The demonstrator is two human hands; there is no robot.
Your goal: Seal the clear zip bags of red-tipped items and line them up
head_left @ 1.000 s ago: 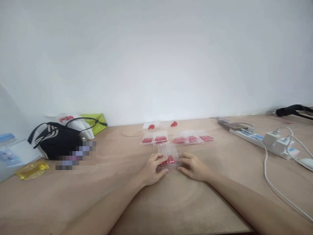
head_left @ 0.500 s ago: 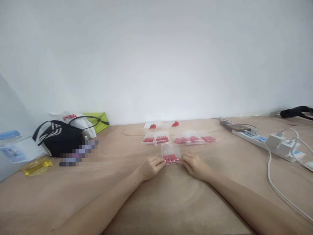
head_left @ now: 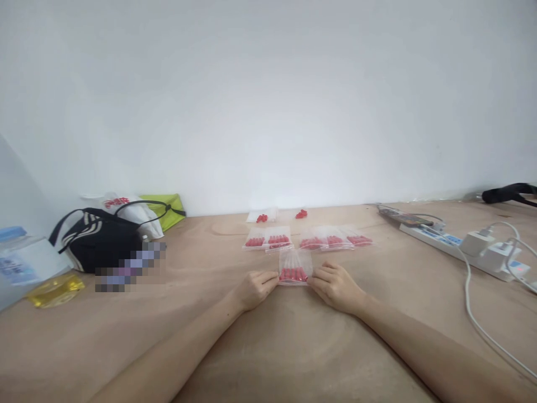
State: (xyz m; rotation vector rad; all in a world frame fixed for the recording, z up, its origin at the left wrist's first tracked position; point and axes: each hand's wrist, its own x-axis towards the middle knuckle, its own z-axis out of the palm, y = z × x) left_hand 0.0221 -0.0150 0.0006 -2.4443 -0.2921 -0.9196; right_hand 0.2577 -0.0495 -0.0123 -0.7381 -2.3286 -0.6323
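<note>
A small clear zip bag (head_left: 295,258) with a row of several red pieces in its near end lies between my hands on the wooden table. My left hand (head_left: 254,289) pinches its near left corner, fingers closed. At the near right corner, my right hand (head_left: 335,286) has its fingers closed on the edge. Just beyond are more filled bags: a pair at the left (head_left: 267,239) and an overlapping group at the right (head_left: 334,239). Farther back, loose red pieces (head_left: 262,218) sit by a flat white bag (head_left: 251,214), and another small red heap (head_left: 301,214) lies right of them.
On the right are a white power strip (head_left: 432,239) with plugged-in chargers, a phone (head_left: 413,219) and a trailing white cable (head_left: 467,302). A black bag (head_left: 104,240), a yellow pouch (head_left: 56,290) and a plastic container (head_left: 25,268) stand left. The wall closes off the back.
The bag between my hands has shifted slightly, and its red pieces now lie in a more even row across the near end. Both hands stay at its corners. The view has tilted a little.
</note>
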